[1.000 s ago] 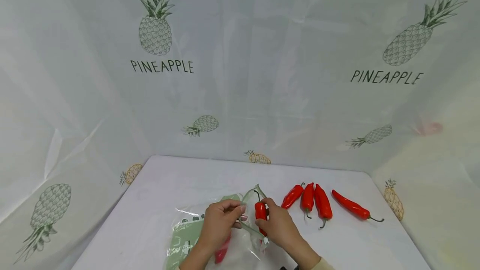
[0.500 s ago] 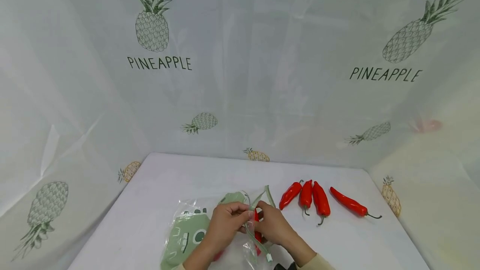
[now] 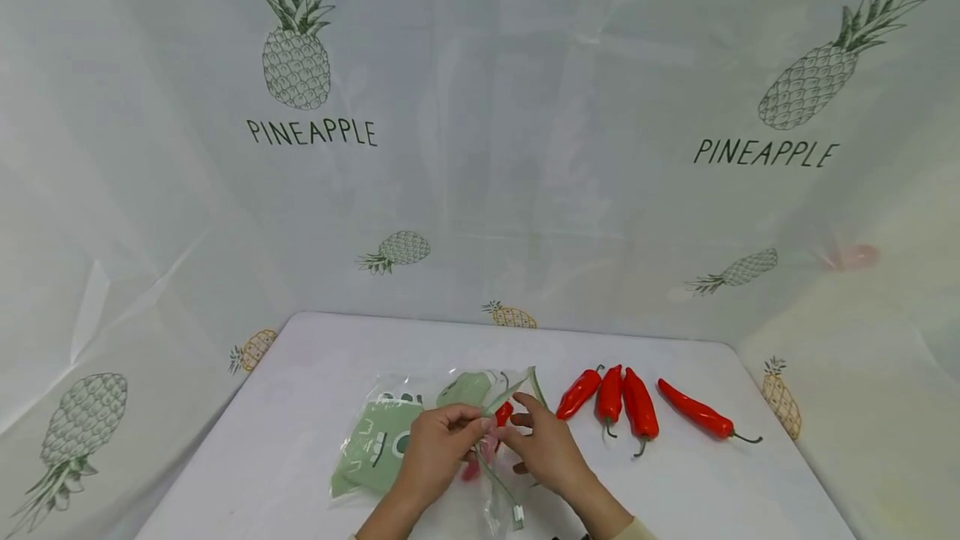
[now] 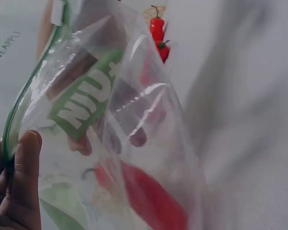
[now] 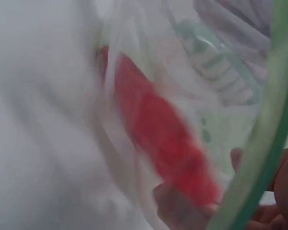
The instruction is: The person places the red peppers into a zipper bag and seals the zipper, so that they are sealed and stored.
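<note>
Zip bag point(image 4: 161, 108) pinched in left fingers point(image 4: 26, 167); right fingers point(image 3: 536, 410) apart; green label point(image 4: 86, 93) shows N, U; backdrop point(image 3: 480, 148): PINEAPPLE.

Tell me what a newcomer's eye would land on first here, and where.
Four glossy red peppers would likely catch the eye first, lying on the white table to the right of the hands. Next comes the clear bag at the near middle, red showing through it, its green-edged opening pinched by the left hand with the right hand close by. Behind, bold pineapple drawings mark a pale hanging sheet.
</note>
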Available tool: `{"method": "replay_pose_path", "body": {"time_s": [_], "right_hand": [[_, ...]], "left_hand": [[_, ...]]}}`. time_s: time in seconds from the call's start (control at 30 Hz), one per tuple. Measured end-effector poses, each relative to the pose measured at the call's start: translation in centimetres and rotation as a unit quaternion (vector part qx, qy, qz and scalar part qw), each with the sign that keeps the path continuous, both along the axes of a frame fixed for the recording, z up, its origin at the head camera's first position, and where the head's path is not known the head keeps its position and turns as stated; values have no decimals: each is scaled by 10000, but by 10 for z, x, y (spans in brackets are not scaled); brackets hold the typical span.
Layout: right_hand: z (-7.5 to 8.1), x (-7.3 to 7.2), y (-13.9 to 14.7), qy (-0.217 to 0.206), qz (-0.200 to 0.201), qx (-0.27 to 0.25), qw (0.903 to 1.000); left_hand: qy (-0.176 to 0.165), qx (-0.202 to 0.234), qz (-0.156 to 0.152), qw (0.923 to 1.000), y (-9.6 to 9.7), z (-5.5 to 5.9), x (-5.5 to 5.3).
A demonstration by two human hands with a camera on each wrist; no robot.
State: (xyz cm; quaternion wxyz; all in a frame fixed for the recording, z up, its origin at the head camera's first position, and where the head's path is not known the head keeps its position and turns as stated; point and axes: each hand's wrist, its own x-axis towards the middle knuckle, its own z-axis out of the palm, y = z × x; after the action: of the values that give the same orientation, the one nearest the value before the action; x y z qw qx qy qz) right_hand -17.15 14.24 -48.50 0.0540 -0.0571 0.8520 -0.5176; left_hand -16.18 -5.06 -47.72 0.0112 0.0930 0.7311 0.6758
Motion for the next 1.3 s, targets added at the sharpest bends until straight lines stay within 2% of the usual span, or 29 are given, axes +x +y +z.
{"method": "replay_pose_path", "body": {"time_s": [0.1,0.37,0.47,0.63,0.8,0.97,1.3], "right_hand": [[4,3,0,181,16,83,9998],[8,8,13,784,-321,281,9960],[12,8,23,1011,-562,764,9903],[17,4,45,1430,-932,1392,9755],[19,-3,70,1468,-1073,1715,9683],[20,-10,95,1353,-1079,1898,9664],[30,-18,151,1485,-1227,2404,9514]], "left_hand": [[-10,-14,157,9999,-1,-1,-1],[-230,196,188,9994,-3,-5,0],[-263,200,218,9992,-3,-6,0],[-279,218,251,9991,-3,-6,-1],[-272,268,157,9991,-3,-6,-1],[-263,284,164,9991,-3,-6,-1],[-351,333,190,9986,-1,-12,0]]}}
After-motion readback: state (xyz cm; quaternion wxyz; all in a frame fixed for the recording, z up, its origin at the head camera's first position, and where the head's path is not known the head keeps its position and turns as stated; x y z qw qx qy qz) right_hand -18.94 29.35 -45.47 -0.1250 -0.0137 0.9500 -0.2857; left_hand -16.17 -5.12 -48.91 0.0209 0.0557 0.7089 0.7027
